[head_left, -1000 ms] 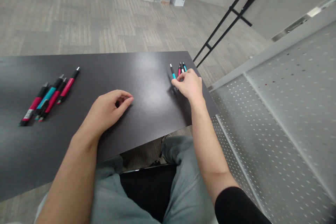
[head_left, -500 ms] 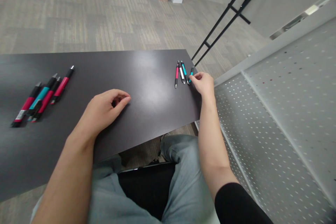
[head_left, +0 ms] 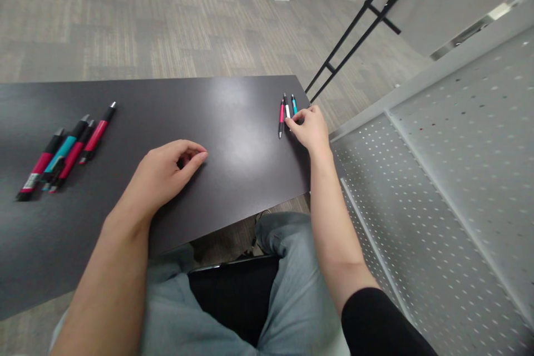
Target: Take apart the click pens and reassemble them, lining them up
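Across the table (head_left: 250, 169), the right hand (head_left: 311, 129) has switched to the white pen (head_left: 287, 111), its pinch unclear; left hand's (head_left: 170, 169) fingers curl loosely.

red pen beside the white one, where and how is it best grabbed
Probably pinch the red pen across the middle of its barrel, coming from above and its left: it lies flat, pointing away from the person, and the white pen and right hand crowd its right side.
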`<state>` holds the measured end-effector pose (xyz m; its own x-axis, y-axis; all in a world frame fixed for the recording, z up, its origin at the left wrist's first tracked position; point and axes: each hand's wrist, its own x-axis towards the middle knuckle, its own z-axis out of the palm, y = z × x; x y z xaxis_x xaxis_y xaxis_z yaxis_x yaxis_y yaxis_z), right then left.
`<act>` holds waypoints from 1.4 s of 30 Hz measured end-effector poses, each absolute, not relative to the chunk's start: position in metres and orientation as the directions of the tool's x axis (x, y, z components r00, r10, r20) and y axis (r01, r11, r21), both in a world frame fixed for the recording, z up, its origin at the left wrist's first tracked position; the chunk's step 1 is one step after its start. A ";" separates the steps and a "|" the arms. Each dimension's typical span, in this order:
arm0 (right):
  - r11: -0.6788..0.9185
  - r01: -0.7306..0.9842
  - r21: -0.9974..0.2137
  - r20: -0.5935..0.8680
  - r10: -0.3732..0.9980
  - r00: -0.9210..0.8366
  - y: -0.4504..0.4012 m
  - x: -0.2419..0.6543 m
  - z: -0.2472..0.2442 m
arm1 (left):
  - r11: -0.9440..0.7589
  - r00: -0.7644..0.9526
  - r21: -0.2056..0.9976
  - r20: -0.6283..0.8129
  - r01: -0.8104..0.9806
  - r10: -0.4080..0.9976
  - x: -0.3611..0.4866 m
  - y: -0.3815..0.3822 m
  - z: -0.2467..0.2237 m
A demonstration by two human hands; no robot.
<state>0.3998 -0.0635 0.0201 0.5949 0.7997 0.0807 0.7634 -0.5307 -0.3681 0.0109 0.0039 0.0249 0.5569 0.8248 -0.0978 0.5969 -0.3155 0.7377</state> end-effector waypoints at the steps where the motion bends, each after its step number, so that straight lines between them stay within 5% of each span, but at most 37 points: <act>1: -0.540 0.767 -0.346 0.067 0.801 0.594 -0.063 0.398 0.021 | -0.317 0.557 0.739 -0.095 0.594 0.825 0.011 0.004 0.024; 10: -0.534 0.792 -0.297 0.171 0.786 0.594 -0.067 0.394 0.025 | -0.327 0.557 0.744 -0.072 0.583 0.827 0.012 0.003 0.029; 14: -0.476 0.745 -0.467 0.339 0.682 0.648 -0.069 0.418 0.028 | -0.330 0.549 0.740 -0.063 0.586 0.833 0.013 0.005 0.027; 17: -0.229 0.693 -0.683 0.446 0.621 0.645 -0.068 0.437 0.032 | -0.328 0.547 0.732 -0.072 0.597 0.834 0.013 0.006 0.023; 22: 0.085 0.388 -0.918 0.351 0.631 0.692 -0.072 0.455 0.031 | -0.324 0.560 0.729 -0.099 0.603 0.822 0.010 0.006 0.023; 29: 0.402 0.036 -0.915 0.328 0.688 0.647 -0.084 0.454 0.028 | -0.309 0.547 0.716 -0.122 0.626 0.828 0.012 0.005 0.027; 42: 0.343 0.009 -0.939 0.244 0.649 0.721 -0.081 0.435 0.038 | -0.322 0.557 0.716 -0.111 0.619 0.823 0.011 0.006 0.024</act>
<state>0.4354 -0.0814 0.0376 0.7206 0.6491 0.2437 0.0087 0.3431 -0.9393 0.0106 0.0063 0.0243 0.5565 0.8234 -0.1107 0.6194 -0.3224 0.7158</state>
